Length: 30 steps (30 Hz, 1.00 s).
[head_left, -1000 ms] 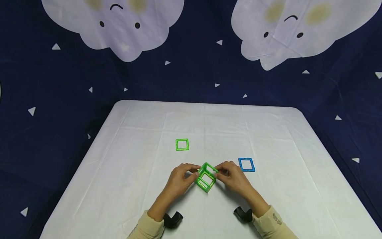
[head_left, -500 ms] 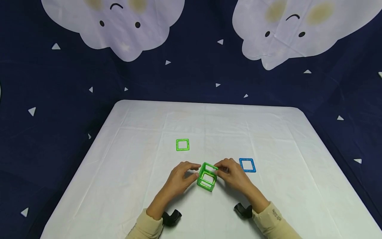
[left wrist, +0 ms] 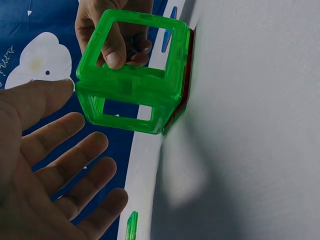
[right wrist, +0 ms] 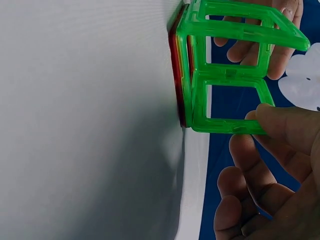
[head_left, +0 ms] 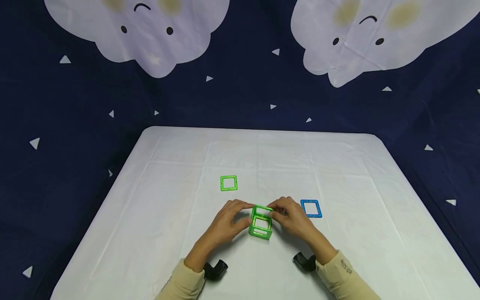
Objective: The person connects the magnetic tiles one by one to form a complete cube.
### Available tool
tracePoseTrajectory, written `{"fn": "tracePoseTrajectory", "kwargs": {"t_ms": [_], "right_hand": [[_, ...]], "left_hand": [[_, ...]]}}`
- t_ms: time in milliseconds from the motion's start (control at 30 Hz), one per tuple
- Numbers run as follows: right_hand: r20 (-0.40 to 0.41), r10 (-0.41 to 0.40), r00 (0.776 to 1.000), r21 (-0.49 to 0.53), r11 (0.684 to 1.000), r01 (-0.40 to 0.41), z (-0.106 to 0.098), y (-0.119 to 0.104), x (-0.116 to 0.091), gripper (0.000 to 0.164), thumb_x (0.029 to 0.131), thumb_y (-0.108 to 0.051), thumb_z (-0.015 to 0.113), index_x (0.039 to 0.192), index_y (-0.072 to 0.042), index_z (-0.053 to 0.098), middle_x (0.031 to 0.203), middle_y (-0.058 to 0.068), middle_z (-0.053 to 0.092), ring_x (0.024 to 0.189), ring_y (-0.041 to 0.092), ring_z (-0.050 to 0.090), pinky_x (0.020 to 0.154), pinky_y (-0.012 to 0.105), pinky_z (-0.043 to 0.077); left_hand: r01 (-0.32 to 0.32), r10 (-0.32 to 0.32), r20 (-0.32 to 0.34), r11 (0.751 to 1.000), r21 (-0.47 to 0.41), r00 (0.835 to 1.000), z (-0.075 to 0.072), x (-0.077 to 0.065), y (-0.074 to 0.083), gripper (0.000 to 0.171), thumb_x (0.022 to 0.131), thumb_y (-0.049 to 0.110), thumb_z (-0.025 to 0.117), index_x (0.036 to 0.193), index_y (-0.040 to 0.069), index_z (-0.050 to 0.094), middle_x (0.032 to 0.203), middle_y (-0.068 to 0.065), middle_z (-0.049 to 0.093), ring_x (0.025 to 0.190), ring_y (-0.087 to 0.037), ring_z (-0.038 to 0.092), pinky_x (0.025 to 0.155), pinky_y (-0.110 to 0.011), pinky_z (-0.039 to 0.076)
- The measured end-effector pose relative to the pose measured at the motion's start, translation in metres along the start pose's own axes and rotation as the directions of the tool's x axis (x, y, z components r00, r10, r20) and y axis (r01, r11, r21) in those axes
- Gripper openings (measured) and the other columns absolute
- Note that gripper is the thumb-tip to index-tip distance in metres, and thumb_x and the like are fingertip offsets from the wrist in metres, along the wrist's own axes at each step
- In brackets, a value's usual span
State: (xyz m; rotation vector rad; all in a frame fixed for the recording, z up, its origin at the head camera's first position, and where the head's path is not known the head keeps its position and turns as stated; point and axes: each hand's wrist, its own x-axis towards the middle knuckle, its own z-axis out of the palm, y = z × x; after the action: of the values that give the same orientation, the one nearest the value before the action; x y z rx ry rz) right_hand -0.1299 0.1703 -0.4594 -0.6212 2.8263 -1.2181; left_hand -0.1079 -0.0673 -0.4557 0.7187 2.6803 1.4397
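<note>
An open box of green magnetic tiles (head_left: 260, 236) stands on the white table between both hands. A thin red layer (right wrist: 176, 75) shows along its base in the right wrist view. My right hand (head_left: 291, 217) pinches the top edge of the right-hand tile (right wrist: 225, 125) between thumb and fingers. My left hand (head_left: 228, 223) is at the box's left side, thumb and fingers spread apart. In the left wrist view, one left fingertip (left wrist: 67, 90) is right at a corner of the box, and the other fingers are extended below it.
A loose green square tile (head_left: 228, 190) lies farther back, left of the box. A blue square tile (head_left: 313, 216) lies just beyond the right hand. The white table (head_left: 168, 187) ends at a dark blue cloth (head_left: 240, 96) with clouds.
The green box has turned, so its near side now faces the front more squarely. The left index finger has come up to its far left corner; the right hand keeps its pinch.
</note>
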Motion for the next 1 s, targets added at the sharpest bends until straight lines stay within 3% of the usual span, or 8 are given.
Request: {"fn": "tracePoseTrajectory", "kwargs": {"t_ms": [233,667,1000], "right_hand": [[0.007,-0.008,1.000,0.002,1.000,0.008,0.000,0.000,0.005,0.015,0.083,-0.016,0.071,0.098,-0.020,0.072,0.081,-0.011,0.059,0.074,0.007,0.046,0.065,0.022,0.042],[0.019,-0.007,1.000,0.004,1.000,0.007,0.000,0.001,0.010,0.016,0.083,-0.016,0.071,0.098,-0.024,0.071,0.081,-0.011,0.059,0.075,0.006,0.046,0.065,0.022,0.042],[0.025,-0.016,1.000,0.009,1.000,0.016,-0.005,0.002,0.013,0.018,0.085,-0.021,0.070,0.102,-0.016,0.071,0.083,-0.011,0.060,0.078,0.006,0.048,0.068,0.023,0.043]], "left_hand": [[-0.049,0.050,-0.007,0.998,0.034,0.999,0.002,0.005,-0.001,0.038,0.085,0.023,0.069,0.121,0.015,0.062,0.119,0.003,0.061,0.107,-0.017,0.053,0.091,-0.036,0.044],[-0.009,0.008,0.035,0.999,0.036,0.999,0.002,0.009,-0.001,0.041,0.085,0.025,0.070,0.123,0.017,0.061,0.121,0.004,0.060,0.110,-0.014,0.051,0.095,-0.039,0.044],[-0.010,0.008,0.053,0.999,0.036,0.999,0.001,0.010,-0.001,0.042,0.085,0.027,0.069,0.125,0.015,0.059,0.119,0.001,0.061,0.112,-0.016,0.051,0.096,-0.040,0.044]]}}
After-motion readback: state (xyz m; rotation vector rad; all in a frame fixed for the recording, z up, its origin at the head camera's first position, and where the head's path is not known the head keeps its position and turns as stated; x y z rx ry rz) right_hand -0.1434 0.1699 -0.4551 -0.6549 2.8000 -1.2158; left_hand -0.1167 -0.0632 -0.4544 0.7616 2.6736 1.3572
